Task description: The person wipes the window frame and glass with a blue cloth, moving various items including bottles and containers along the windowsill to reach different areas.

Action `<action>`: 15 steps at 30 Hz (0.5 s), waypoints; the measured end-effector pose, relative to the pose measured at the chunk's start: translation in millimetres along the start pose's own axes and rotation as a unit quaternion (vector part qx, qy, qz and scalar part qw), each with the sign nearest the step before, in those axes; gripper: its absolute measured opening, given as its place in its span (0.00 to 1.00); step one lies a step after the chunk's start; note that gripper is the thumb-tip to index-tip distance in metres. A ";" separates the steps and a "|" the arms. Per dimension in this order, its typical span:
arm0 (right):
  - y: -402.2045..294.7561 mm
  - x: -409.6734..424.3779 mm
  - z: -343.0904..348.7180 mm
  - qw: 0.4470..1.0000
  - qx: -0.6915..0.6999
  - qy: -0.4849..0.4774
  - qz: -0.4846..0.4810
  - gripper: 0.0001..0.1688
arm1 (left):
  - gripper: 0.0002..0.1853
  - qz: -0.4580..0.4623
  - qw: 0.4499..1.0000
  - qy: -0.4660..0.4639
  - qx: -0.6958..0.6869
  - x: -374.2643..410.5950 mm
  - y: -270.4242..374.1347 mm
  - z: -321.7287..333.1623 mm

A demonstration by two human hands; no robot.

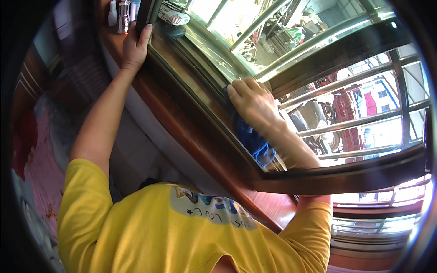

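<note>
My left hand [136, 46] grips the dark frame of a window sash [146, 20], its thumb lying on the near face. My right hand [251, 99] is curled over a blue cloth [254, 143] at the sliding window's track [205, 73]; my right forearm reaches behind the lower part of a dark frame. The cloth hangs down from under the fingers and shows beside the wrist. My right fingertips are partly hidden, and they rest near the foot of an upright brown window frame [293, 71].
A reddish-brown wooden sill [191, 136] runs diagonally below the window. Small bottles [123, 17] stand on it past my left hand. A can with red and white markings [174, 17] sits by the track. Metal bars [348, 128] cross the window opening outside.
</note>
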State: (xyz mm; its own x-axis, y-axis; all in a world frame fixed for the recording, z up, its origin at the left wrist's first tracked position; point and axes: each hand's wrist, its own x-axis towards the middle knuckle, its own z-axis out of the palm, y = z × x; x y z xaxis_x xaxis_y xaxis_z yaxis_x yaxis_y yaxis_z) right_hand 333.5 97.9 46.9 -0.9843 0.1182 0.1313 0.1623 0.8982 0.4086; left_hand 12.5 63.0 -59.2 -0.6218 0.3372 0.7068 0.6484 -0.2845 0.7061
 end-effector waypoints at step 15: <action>16.5 33.9 1.1 0.968 -0.090 -0.232 0.017 0.07 | 0.24 0.008 1.000 0.013 -0.001 -0.5 8.6 -1.2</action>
State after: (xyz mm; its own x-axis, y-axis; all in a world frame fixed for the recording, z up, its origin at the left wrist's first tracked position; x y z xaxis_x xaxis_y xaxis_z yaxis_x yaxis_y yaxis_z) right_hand 302.7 117.2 57.2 -0.8969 0.3614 -0.2550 0.1642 0.8074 0.5668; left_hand 17.8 59.3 -53.5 -0.6230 0.3083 0.7189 0.6576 -0.2913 0.6948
